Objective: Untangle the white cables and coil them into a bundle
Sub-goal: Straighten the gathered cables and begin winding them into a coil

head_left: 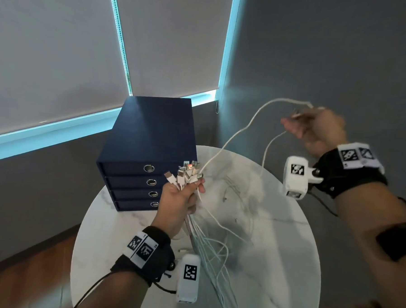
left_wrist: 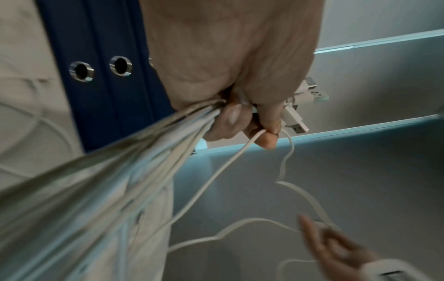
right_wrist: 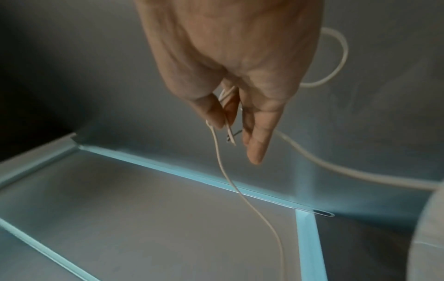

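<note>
Left hand (head_left: pixel 179 201) is gripping a whole bunch of white cables (head_left: pixel 206 246) in a fist at lower centre of the head view, plug ends (head_left: pixel 187 173) sticking up out the top, the rest trailing down over the round marble desk (head_left: pixel 274 263). Right hand (head_left: pixel 316 130) is up at the right, pinching one loose cable (head_left: pixel 236 134) that's arcing back to the bunch. Navy drawer box (head_left: pixel 150 151) is sitting behind, on the desk.

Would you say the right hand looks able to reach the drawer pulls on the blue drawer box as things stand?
Probably not freely: the right hand is raised and pinching a white cable, and the left hand with its bundle of cables sits between it and the drawer box.
</note>
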